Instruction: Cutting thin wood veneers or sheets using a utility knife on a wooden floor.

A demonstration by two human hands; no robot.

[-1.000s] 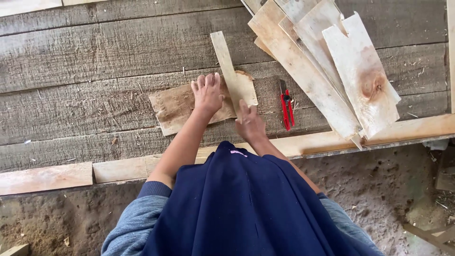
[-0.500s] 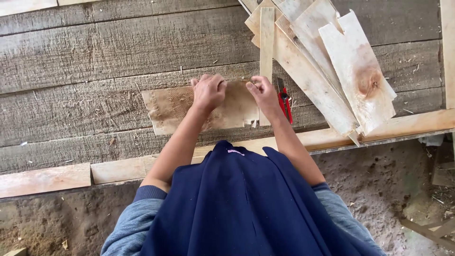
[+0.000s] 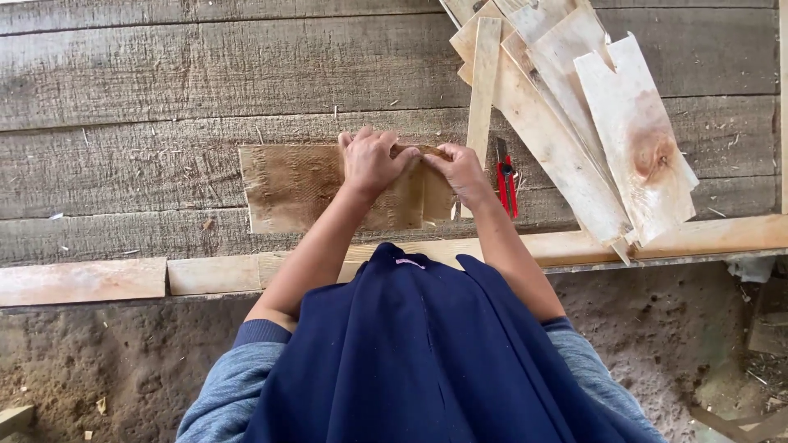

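Both hands press down side by side on a thin brown veneer sheet (image 3: 320, 187) lying flat on the grey plank bench (image 3: 164, 74). The left hand (image 3: 371, 161) spreads its fingers over the sheet's upper edge, flat rather than closed; the right hand (image 3: 461, 172), touching it, curls its grip over the sheet's right end, where a narrow pale wood strip (image 3: 483, 74) runs away from the fingers. Whether that hand pinches the strip I cannot tell. Just right of the grip lies a red utility knife (image 3: 505, 179), untouched. Beyond it, a fan of pale offcut boards (image 3: 607, 123) is stacked. The sheet looks whole, so any cutting seems not yet done.
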